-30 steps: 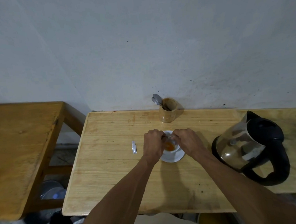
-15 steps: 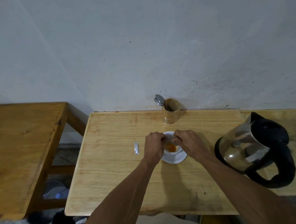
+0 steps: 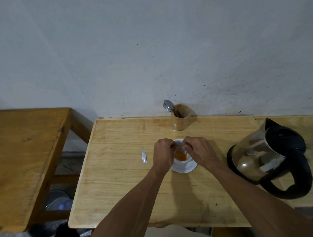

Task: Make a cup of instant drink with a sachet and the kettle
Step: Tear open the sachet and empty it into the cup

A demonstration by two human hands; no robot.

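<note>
The cup (image 3: 181, 156), holding orange powder, sits on a saucer (image 3: 184, 167) mid-bench (image 3: 119, 185). Both hands, left (image 3: 163, 154) and right (image 3: 198, 151), pinch something small above it, their grip narrow; what it is cannot be told. The kettle (image 3: 267, 156) stands near the right edge.

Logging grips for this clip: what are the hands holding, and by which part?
Both the left hand and right hand are pinched together over the cup, probably on a sachet; it is hidden, so the grip point cannot be told.
</note>
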